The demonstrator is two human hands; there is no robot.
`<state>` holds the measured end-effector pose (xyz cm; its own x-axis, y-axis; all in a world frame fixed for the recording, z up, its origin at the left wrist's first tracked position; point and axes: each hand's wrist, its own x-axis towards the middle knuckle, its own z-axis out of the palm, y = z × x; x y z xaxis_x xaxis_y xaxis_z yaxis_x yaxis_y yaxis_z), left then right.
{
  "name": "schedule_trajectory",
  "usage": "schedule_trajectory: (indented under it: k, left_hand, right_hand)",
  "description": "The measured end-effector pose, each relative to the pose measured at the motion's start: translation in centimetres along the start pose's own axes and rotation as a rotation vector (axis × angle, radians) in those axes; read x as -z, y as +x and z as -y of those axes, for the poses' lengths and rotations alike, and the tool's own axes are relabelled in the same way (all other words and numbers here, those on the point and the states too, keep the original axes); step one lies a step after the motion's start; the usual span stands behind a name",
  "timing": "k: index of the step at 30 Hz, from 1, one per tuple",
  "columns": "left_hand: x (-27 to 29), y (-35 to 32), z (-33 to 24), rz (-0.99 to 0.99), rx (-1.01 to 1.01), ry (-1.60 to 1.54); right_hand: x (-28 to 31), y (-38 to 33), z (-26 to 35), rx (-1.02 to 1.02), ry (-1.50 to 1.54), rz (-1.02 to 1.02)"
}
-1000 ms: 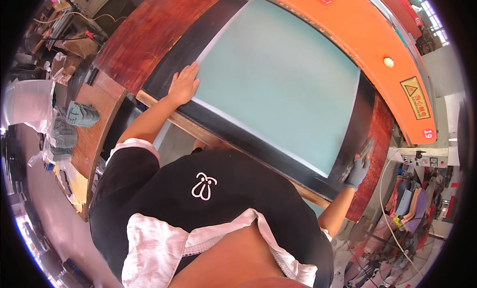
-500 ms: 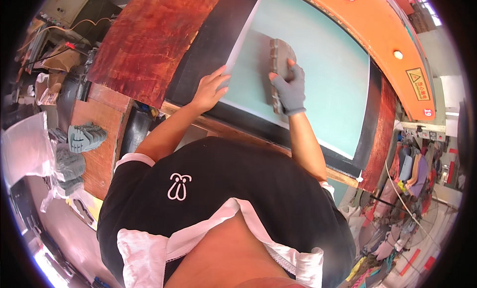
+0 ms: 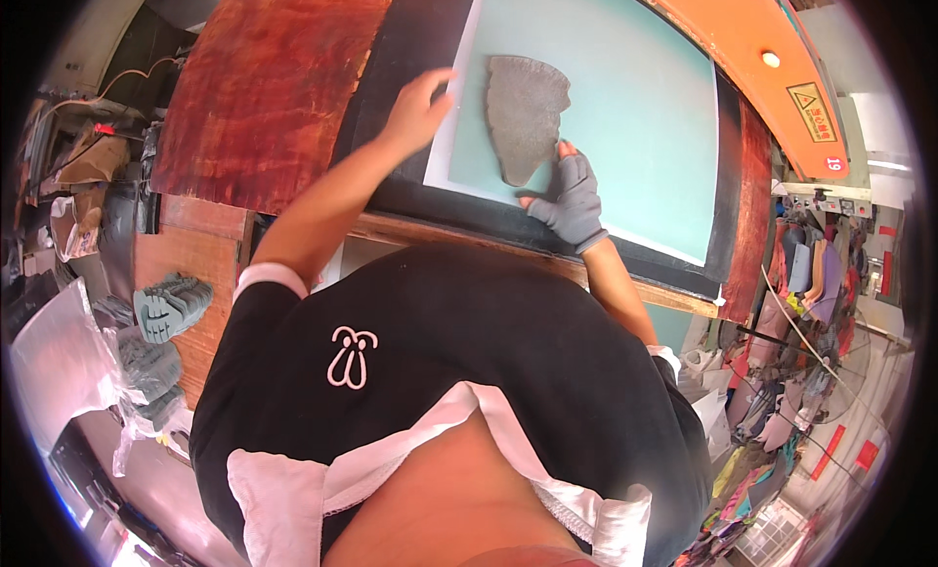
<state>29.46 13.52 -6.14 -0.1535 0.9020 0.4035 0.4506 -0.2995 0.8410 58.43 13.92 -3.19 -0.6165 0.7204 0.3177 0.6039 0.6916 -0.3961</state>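
A flat grey shoe-sole-shaped piece [image 3: 523, 114] lies on the pale green pad [image 3: 645, 127] of a press table. My right hand [image 3: 570, 197], in a grey fingerless glove, rests on the pad at the piece's lower right edge, fingertips touching it. My bare left hand [image 3: 418, 106] is spread over the pad's left border, just left of the piece, holding nothing.
An orange machine frame [image 3: 743, 39] with a lit button and warning sticker runs along the far side. A red-brown wooden board [image 3: 264, 88] lies to the left. Grey moulded soles [image 3: 166, 308] and plastic bags sit on a bench at left. Coloured pieces hang at right.
The grey piece, held over the pad half a second ago, now lies flat. My right hand has slid to its lower edge, and my left hand moved up the pad's left border.
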Motion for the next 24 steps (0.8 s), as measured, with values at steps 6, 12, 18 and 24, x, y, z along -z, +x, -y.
schedule_trajectory:
  k: [6, 12, 18, 24]
  left_hand:
    - [-3.4, 9.3, 1.3, 0.32, 0.07, -0.045]
    - [-3.5, 10.5, 1.2, 0.475, 0.344, -0.319]
    - [-2.6, 10.8, 1.7, 0.472, 0.367, -0.355]
    - [-2.5, 10.7, 2.3, 0.412, 0.368, -0.387]
  right_hand:
    - [-2.2, 0.9, 0.2, 0.015, -0.124, -0.114]
    - [-2.0, 1.4, 1.4, 0.005, 0.023, -0.196]
    - [-3.0, 1.5, 2.9, -0.003, 0.017, -0.22]
    - [-3.0, 1.4, 2.6, 0.032, 0.003, -0.207]
